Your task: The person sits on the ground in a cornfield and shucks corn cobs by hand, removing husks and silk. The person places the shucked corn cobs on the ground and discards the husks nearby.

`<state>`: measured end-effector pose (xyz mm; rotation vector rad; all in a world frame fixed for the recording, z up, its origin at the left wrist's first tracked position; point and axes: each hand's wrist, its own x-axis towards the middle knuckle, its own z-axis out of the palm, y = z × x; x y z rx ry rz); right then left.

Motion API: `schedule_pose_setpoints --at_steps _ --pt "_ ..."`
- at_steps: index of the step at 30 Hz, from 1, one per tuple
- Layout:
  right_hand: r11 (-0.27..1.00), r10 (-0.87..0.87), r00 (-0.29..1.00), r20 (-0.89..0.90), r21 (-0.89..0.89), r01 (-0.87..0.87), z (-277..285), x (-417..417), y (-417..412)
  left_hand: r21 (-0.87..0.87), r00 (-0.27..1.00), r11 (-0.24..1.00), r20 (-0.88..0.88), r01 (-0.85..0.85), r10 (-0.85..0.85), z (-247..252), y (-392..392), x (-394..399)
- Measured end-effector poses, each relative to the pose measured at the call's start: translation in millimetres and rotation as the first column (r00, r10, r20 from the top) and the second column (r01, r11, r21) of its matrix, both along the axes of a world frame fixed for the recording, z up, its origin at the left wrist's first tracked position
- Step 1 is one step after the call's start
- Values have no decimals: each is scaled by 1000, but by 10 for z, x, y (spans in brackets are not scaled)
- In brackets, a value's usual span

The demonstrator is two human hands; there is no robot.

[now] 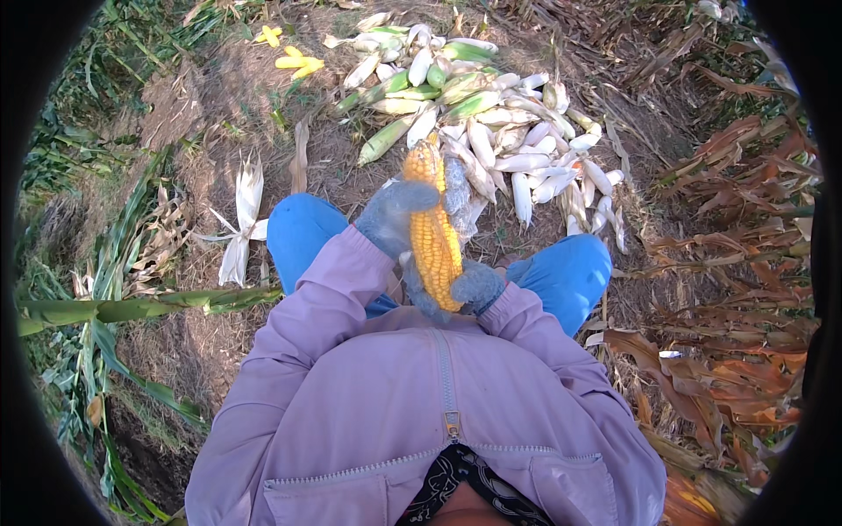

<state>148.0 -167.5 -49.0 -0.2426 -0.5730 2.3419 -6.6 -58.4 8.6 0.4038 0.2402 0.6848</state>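
Both my hands wear grey gloves and hold bare yellow corn, apparently two ears side by side. My left hand (400, 207) grips the upper part of the corn ears (435, 253), its thumb across them and its fingers behind. Around the lower end of the ears closes my right hand (470, 286), low between my knees. Just beyond my hands lies a heap of corn ears in their husks (473, 112), white, pale and green. Two small groups of husked yellow ears (299, 62) rest on the soil beyond it, to the left.
An opened pale husk (243, 227) lies beside my left knee. A green corn stalk (151, 306) stretches in from the left edge. Dry brown corn leaves (730, 375) cover the ground on the right, and green corn plants (99, 138) stand at the upper left.
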Motion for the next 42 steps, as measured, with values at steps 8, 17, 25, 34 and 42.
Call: schedule_pose_setpoints --at_steps 8,17,25,34,42 --pt "955 -297 721 626 182 235 -103 -30 130 261 878 940 -367 -219 306 76 85 108" --pt "789 -608 -8 794 605 108 226 -171 211 706 401 636 -509 -311 761 -152 -119 316" --pt "803 -596 461 658 485 346 -174 -14 266 139 894 950 -322 -281 312 88 76 62" --pt "908 -401 600 693 215 359 -225 -26 212 231 900 945 -320 -230 297 -35 83 107" --pt "735 -664 -132 736 675 67 197 -166 181 634 578 687 -429 -354 694 -116 -77 366"
